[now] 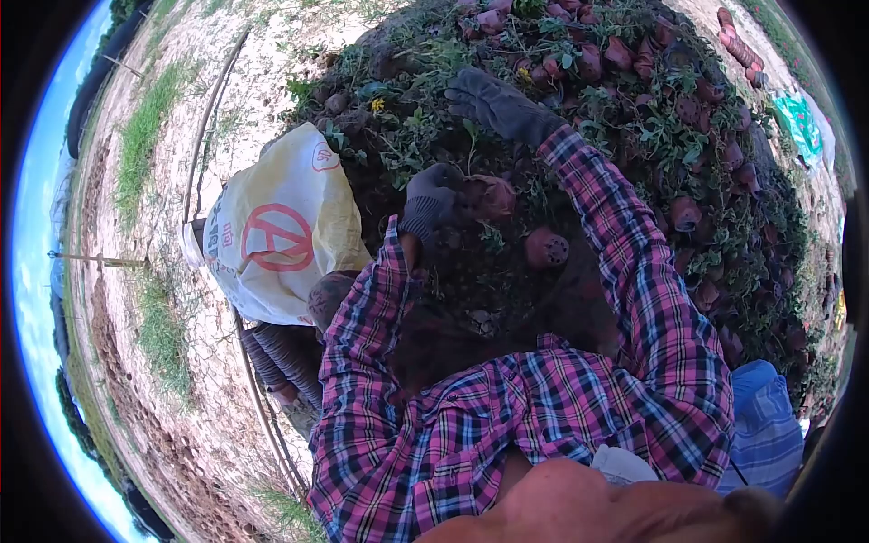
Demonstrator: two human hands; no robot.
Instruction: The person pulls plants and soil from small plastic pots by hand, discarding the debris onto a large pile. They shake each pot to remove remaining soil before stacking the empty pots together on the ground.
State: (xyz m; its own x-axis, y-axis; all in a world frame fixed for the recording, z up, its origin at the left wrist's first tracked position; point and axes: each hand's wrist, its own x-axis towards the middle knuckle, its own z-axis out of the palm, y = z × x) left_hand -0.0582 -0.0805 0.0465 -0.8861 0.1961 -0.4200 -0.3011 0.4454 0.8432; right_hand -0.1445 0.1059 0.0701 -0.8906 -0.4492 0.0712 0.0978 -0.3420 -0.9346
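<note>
My left hand, in a grey knitted glove, is closed at the edge of a crumpled reddish-brown plastic pot with a small green seedling by it. Further out, my right hand in a dark glove lies over the pile of weeds and pots, its fingers stretched out and partly shaded. I cannot see anything held in it. Another reddish-brown pot lies on its side on the dark soil, its holed base showing, below the right forearm.
A white and yellow sack with red print stands at my left. Stacked pots lie below it. A heap of pots and weeds rises ahead and right. A hose runs along the pale ground, and a green bag lies far right.
</note>
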